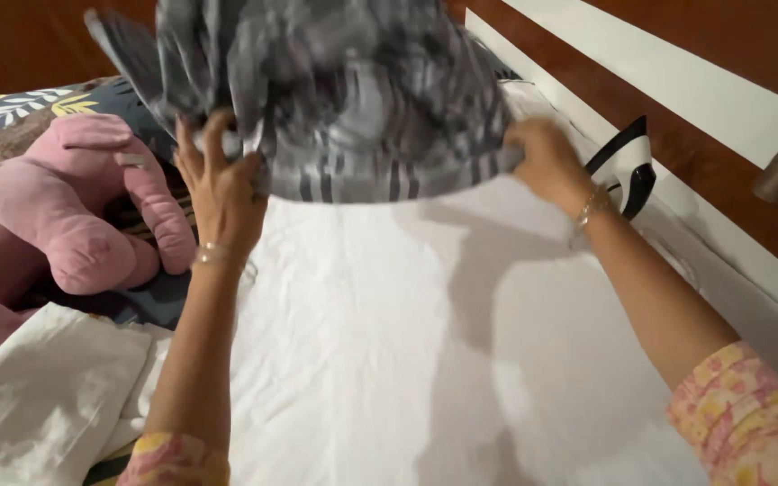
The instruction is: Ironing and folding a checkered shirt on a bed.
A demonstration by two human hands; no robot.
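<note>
**Grey cloth up over the bed**

Left hand (218,184) pinches the grey striped cloth (335,99) at its left edge, right hand (547,157) clamps the right edge. Cloth's lifted, blurred, above the far white sheet (389,342). Pink plush toy (83,207) lies left.

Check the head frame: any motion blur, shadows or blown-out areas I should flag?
Head view: the grey striped cloth is heavily motion-blurred, its pattern smeared; left hand and right hand gripping it are only slightly soft. The cloth and right arm cast soft shadows on the white sheet, which is bright but keeps its wrinkles. The pink plush toy is fairly sharp.
</note>
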